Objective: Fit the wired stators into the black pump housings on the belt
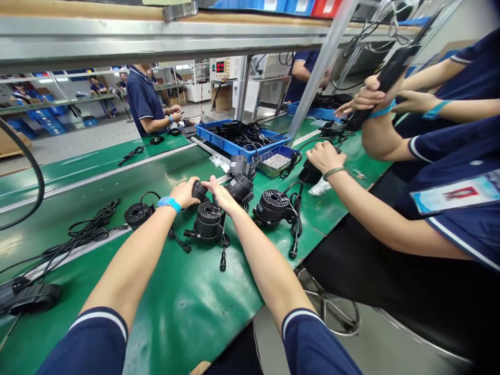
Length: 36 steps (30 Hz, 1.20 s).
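My left hand [185,192], with a blue band at its wrist, is closed on a black cylindrical part [199,191] over the green table. Beside it, my right hand [219,194] reaches forward with its fingers apart, near the same part. Just below my hands stands a round black pump-like unit [208,221] with ribbed top and a coiled cable. Another such unit [273,207] is to the right, and a third [138,214] sits left of my left forearm. Two black housings [239,187] are just beyond my right hand.
A blue tray [242,148] of black cables and a small bin of metal pieces [276,161] lie ahead. Loose cables [78,237] cover the left side. At right, co-workers' hands [326,156] work close by. A metal shelf beam [156,39] crosses above.
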Available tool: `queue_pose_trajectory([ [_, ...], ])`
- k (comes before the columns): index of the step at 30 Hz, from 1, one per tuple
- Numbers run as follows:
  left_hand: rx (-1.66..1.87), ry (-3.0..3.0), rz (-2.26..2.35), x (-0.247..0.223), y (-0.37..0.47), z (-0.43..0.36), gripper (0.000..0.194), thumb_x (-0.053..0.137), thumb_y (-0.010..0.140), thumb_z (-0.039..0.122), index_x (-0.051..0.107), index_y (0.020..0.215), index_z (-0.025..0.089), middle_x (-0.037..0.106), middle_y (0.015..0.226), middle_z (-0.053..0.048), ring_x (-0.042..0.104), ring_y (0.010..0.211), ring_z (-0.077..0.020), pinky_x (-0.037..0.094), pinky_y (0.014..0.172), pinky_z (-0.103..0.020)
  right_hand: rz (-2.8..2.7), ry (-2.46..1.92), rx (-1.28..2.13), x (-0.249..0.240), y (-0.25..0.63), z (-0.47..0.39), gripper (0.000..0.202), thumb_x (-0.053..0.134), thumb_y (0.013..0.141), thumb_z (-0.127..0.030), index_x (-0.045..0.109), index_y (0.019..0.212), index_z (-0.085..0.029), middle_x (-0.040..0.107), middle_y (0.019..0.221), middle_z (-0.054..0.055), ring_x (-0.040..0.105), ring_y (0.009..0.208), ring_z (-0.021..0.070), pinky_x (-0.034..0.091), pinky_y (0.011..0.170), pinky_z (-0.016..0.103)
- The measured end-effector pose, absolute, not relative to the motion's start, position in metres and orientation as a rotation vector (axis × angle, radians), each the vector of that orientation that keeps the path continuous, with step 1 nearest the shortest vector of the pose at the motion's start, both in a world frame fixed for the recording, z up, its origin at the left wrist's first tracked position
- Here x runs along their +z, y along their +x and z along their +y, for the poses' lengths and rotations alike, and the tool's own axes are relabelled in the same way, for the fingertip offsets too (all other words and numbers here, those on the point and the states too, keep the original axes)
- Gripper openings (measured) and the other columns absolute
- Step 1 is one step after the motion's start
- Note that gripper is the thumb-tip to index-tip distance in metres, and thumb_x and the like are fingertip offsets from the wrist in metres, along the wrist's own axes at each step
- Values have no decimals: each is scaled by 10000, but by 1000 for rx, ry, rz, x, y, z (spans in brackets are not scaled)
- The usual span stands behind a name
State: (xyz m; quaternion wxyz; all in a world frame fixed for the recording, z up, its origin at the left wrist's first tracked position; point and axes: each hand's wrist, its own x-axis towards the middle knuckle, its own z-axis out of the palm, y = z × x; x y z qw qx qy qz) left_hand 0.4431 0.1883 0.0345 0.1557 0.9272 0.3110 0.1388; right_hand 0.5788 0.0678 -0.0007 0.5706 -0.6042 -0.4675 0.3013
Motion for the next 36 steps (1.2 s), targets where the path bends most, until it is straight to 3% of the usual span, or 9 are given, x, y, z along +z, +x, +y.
queue_pose_trajectory([
  [8, 849, 2391, 997, 2, 420, 159, 763, 870, 703, 236, 473, 1354, 265, 647, 1268, -122, 637, 1186, -353, 523, 990, -496, -1339, -1366, 611, 20, 565, 52, 869, 315, 887, -892, 725, 1287, -238, 639, 1421, 54, 491, 1429, 259, 258, 1274, 422],
  [14, 1143, 2169, 1012, -22, 411, 144, 683, 835, 744, 241, 479, 1326, 256, 610, 1303, -109, 605, 1236, -320, 500, 1048, -474, -1545, -1298, 604, 21, 558, 45, 795, 239, 971, -811, 714, 1304, -266, 616, 1451, 15, 418, 1486, 249, 210, 1296, 459],
  [21, 1265, 2061, 997, -32, 408, 151, 757, 871, 687, 222, 457, 1321, 228, 600, 1292, -127, 608, 1221, -335, 507, 1039, -499, -1508, -1172, 714, 22, 551, 44, 791, 259, 961, -819, 611, 1427, -285, 498, 1566, 36, 333, 1529, 265, 248, 1269, 484],
  [25, 1252, 2099, 940, -29, 404, 153, 790, 896, 663, 203, 452, 1316, 217, 591, 1326, -135, 582, 1268, -346, 477, 1086, -516, -1550, -1126, 677, 26, 562, 23, 717, 493, 938, -756, 540, 1478, -287, 498, 1556, 63, 411, 1473, 289, 294, 1242, 498],
  [31, 1180, 2159, 887, -24, 398, 156, 770, 864, 705, 194, 424, 1336, 198, 571, 1366, -146, 558, 1311, -333, 458, 1115, -504, -1560, -1266, 584, 24, 568, -6, 1002, 818, 761, -631, 355, 1568, -259, 406, 1594, 137, 379, 1482, 336, 291, 1229, 533],
  [33, 1155, 2178, 870, -22, 397, 157, 750, 843, 726, 202, 420, 1345, 198, 556, 1387, -147, 543, 1328, -326, 448, 1127, -500, -1522, -1295, 560, 23, 565, -8, 1060, 885, 705, -566, 340, 1558, -248, 422, 1570, 153, 389, 1476, 327, 309, 1221, 518],
  [36, 1118, 2205, 850, -18, 395, 156, 720, 809, 763, 229, 417, 1367, 195, 541, 1404, -150, 527, 1339, -314, 445, 1131, -487, -1564, -1277, 539, 25, 556, -6, 980, 889, 717, -502, 379, 1513, -244, 503, 1490, 140, 451, 1431, 304, 341, 1208, 489],
])
